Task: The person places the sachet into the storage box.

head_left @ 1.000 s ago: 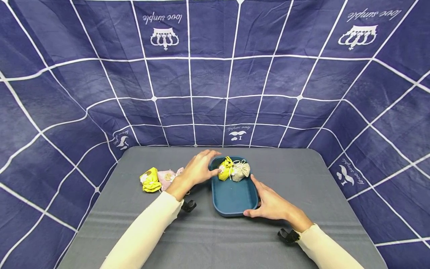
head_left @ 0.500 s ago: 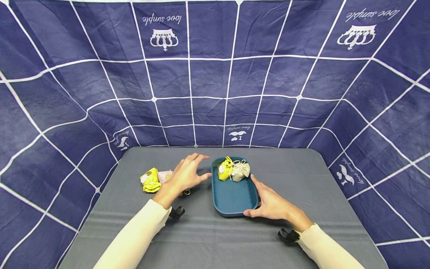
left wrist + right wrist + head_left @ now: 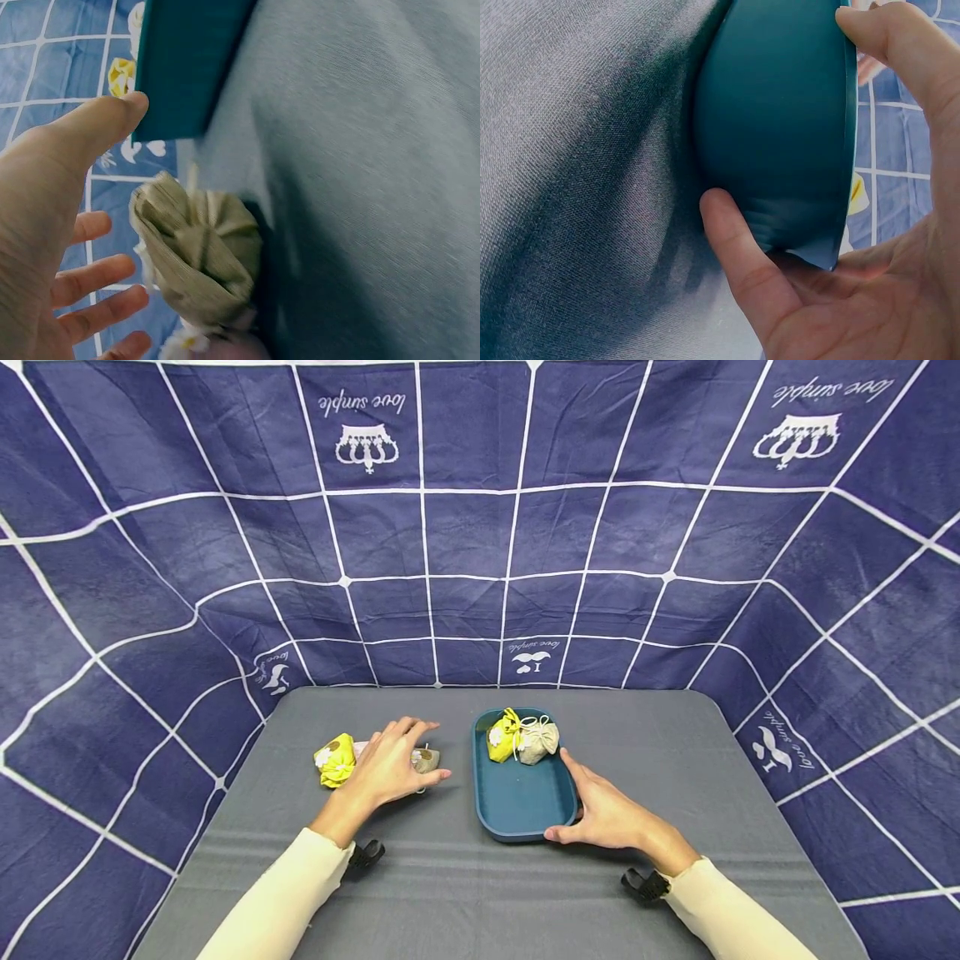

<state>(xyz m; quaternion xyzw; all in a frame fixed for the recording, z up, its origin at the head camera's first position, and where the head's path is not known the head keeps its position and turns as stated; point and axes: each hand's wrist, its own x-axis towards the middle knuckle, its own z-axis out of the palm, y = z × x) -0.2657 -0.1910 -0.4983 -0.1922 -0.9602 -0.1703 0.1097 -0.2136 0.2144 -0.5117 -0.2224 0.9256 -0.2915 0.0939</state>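
Note:
My left hand (image 3: 384, 770) hovers with fingers spread over several small drawstring pouches at the table's left. A beige pouch (image 3: 426, 760) lies between its thumb and fingers, apart from them in the left wrist view. Under the hand a pink pouch (image 3: 360, 747) is mostly hidden, and beside it lies a yellow pouch (image 3: 334, 762) with a white flower. My right hand (image 3: 611, 810) holds the right near corner of a blue tray (image 3: 521, 806), thumb on the rim and fingers along the side wall. Inside the tray's far end are another yellow pouch (image 3: 500, 741) and a beige pouch (image 3: 537, 745).
A grey cloth covers the table (image 3: 480, 893). Blue curtains (image 3: 480, 535) with white grid lines enclose its back and sides. Black straps (image 3: 645, 887) sit at the wrists.
My left hand has moved left, away from the tray and over the pouches, uncovering the beige one. The right hand and the tray have stayed in place.

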